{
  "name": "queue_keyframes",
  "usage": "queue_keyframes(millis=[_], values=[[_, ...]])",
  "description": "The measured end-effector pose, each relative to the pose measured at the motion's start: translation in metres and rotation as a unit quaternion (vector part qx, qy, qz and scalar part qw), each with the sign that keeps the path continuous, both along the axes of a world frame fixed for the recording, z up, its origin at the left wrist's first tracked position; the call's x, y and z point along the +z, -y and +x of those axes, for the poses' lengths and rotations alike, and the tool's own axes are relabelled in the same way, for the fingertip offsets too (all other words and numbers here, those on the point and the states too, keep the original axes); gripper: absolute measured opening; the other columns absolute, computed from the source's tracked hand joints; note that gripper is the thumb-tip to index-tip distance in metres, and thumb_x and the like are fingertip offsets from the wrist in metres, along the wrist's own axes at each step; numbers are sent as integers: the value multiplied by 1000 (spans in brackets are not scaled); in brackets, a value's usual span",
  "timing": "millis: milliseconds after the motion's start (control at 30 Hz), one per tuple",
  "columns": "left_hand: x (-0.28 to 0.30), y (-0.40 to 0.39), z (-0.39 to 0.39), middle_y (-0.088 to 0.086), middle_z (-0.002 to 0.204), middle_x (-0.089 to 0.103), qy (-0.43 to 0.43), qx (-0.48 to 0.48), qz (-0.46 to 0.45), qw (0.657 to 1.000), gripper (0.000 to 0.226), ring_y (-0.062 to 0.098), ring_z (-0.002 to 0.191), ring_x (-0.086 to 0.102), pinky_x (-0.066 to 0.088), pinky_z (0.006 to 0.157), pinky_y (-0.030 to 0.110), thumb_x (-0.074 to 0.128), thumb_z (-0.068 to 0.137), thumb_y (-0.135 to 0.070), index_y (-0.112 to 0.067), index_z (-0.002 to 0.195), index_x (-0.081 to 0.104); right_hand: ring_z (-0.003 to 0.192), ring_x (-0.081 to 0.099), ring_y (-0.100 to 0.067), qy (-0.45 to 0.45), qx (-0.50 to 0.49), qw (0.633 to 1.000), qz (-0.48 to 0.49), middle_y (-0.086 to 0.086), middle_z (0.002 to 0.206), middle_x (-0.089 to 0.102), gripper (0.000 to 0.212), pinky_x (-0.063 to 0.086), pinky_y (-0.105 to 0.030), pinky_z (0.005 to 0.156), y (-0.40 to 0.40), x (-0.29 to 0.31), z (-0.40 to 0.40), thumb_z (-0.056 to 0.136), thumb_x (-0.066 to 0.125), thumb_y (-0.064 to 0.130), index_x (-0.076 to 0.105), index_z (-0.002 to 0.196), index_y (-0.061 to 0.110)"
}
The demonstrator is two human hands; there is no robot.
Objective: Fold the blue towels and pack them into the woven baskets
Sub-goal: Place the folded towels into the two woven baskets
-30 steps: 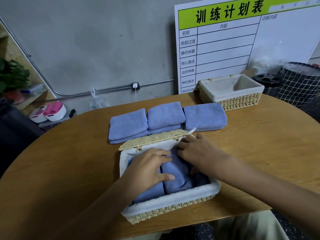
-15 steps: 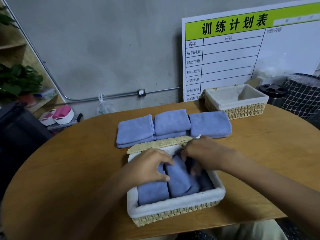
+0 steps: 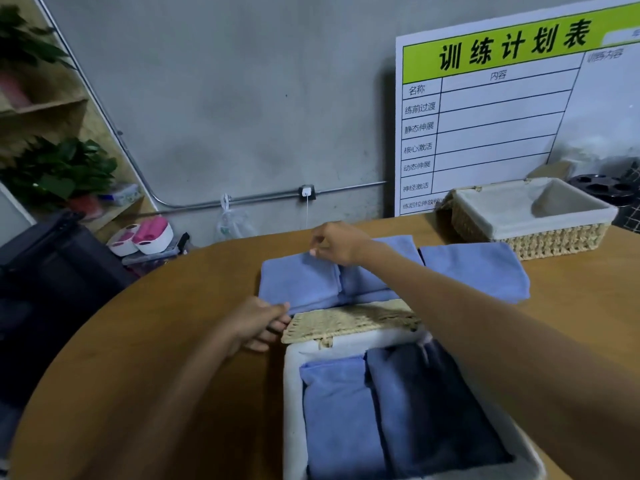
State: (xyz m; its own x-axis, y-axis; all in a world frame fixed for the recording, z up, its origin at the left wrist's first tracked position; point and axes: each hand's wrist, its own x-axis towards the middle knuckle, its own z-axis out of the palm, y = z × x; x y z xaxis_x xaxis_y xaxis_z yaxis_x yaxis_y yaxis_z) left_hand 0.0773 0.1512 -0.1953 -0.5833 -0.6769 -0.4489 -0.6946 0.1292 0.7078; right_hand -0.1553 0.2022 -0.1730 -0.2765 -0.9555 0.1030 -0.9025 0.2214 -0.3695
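The folded blue towel [image 3: 299, 282] lies flat on the wooden tabletop [image 3: 138, 341], just behind the near woven basket [image 3: 349, 322]. The left hand [image 3: 258, 325] pinches its near edge; the right hand [image 3: 337, 244] pinches its far corner. Its long axis cannot be told.

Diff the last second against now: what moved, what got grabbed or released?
Both hands left the towels packed in the near basket and reached out to the leftmost folded towel on the table. The left hand pinches its near edge; the right hand is at its far edge, grip unclear. The packed towels, the other stacks and the far basket stayed put.
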Motion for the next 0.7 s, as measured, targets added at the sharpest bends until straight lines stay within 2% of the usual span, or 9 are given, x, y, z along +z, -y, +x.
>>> queue_keyframes(millis=[133,200,300,333,400,467,533,600,700], values=[[-19,-5,-7,-8,61,65,-107,65,55,991,29,1,43,57,45,44,18,60,100,-33,-6,99,70,117,57,-24,-25,1,998,55,0,125,65,38,46,-41,100,31,-26,-1,92,62,46,63,123,24],[-28,-6,-9,-2,67,67,-152,100,60,981,29,7,49,60,44,44,18,63,97,-33,-5,98,70,117,58,-24,-12,2,998,56,0,125,65,41,47,-42,100,36,-35,-3,91,64,47,62,125,24],[-38,-3,-11,4,71,55,-200,149,11,968,29,14,57,49,39,52,24,66,95,-34,-7,85,66,115,59,-24,0,-8,999,41,-1,124,65,45,48,-43,99,36,-39,-6,88,66,51,62,124,24],[-38,-2,-14,4,75,57,-230,177,22,957,26,13,62,52,42,57,27,66,96,-31,-8,84,66,115,59,-24,1,-9,999,41,-1,124,65,47,48,-43,99,35,-39,-5,88,66,52,61,126,24],[-33,-1,-23,1,90,67,-303,211,71,927,16,12,79,63,52,69,26,65,96,-28,-12,93,67,115,59,-25,-3,-8,999,39,-2,125,64,52,48,-43,98,34,-37,-2,88,66,53,58,129,23],[-29,2,-34,-1,102,71,-352,210,112,905,19,14,94,70,57,75,28,64,97,-28,-13,108,66,116,57,-26,-3,-13,999,36,-3,128,62,54,48,-43,98,33,-34,2,89,66,51,55,134,22],[-30,8,-47,3,111,71,-375,229,142,887,30,20,104,69,58,72,29,66,96,-27,-10,120,63,118,57,-27,-1,-19,999,29,-4,130,61,56,48,-42,98,31,-31,6,90,65,49,53,136,21],[-31,14,-59,8,118,68,-383,277,161,866,41,25,106,68,58,67,33,71,92,-25,-6,127,59,118,57,-28,2,-23,999,22,-6,131,61,57,48,-40,97,28,-28,9,90,65,48,52,137,19],[-26,18,-70,10,120,66,-382,335,133,851,51,29,105,67,56,66,35,77,88,-23,-6,131,55,118,56,-29,33,-30,999,9,-9,131,60,60,46,-35,92,22,-22,13,91,65,47,50,139,16]])
